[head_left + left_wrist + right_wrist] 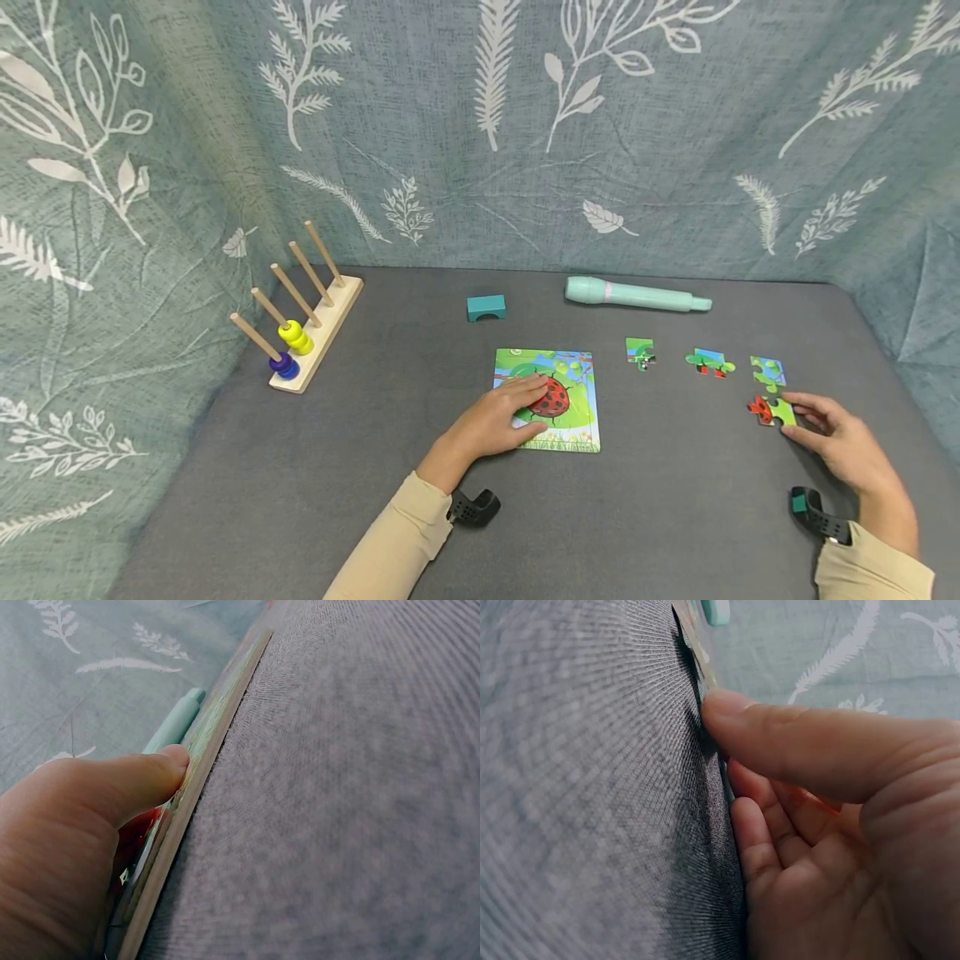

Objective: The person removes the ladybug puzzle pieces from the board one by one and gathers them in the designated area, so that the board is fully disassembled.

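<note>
My left hand (491, 423) rests on a square ladybug puzzle (577, 437), its fingers lying across the picture. In the left wrist view the thumb (161, 776) presses near the edge of the thin board. Far to the right, my right hand (855, 450) pinches a red and green puzzle piece (783, 411) between thumb and fingers, low at the tabletop. The right wrist view shows the thumb (780, 735) against the piece's end; most of the piece is hidden there. Just above it lies a blue and green piece (768, 372).
Two more puzzle pieces, one green (639, 350) and one with red spots (709, 362), lie between the hands. Behind them are a mint-green tube-shaped object (645, 296) and a teal arch block (486, 308). A peg stacker (318, 337) with blue and yellow beads stands left.
</note>
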### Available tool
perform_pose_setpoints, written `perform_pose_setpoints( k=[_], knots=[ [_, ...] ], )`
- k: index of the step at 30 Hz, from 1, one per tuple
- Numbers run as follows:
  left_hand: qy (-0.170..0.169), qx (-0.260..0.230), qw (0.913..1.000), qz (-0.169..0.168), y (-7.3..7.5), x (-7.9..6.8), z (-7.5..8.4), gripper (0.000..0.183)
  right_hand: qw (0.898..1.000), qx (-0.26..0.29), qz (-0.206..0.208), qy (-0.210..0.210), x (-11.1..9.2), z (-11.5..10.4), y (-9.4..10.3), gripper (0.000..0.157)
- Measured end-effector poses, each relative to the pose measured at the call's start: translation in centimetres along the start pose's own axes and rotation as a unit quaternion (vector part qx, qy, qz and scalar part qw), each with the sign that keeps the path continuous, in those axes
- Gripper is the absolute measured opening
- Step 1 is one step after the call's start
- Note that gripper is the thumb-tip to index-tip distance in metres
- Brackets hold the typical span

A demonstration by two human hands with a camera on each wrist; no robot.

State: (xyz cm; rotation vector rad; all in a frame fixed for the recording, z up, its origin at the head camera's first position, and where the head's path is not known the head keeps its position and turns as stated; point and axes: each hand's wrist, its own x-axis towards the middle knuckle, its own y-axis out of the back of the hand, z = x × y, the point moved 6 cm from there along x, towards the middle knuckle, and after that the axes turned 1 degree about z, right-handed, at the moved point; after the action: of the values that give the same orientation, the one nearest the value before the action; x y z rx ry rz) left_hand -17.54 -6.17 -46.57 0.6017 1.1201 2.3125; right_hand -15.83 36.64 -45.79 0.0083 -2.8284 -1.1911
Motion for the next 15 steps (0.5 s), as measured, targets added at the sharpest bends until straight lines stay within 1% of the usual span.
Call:
perform_pose_setpoints(
  k=[3,5,9,15],
  knots=[
    [-0.003,0.001,1.0000,0.001,0.06,-0.01,0.05,0.059,1.000,-0.003,0.004,0.011,0.05,-0.01,-0.22,0.039],
    [-0.004,0.002,1.0000,0.002,0.10,-0.03,0.06,0.058,1.000,-0.010,0.006,0.009,0.07,-0.01,-0.31,0.040],
    [-0.006,0.002,1.0000,0.005,0.14,-0.08,0.10,0.057,1.000,-0.004,0.005,-0.005,0.05,0.07,-0.28,0.046],
    [-0.001,0.001,0.9999,0.010,0.15,-0.12,0.04,0.060,0.999,0.009,0.007,-0.040,0.03,0.29,-0.11,0.058]
  ],
)
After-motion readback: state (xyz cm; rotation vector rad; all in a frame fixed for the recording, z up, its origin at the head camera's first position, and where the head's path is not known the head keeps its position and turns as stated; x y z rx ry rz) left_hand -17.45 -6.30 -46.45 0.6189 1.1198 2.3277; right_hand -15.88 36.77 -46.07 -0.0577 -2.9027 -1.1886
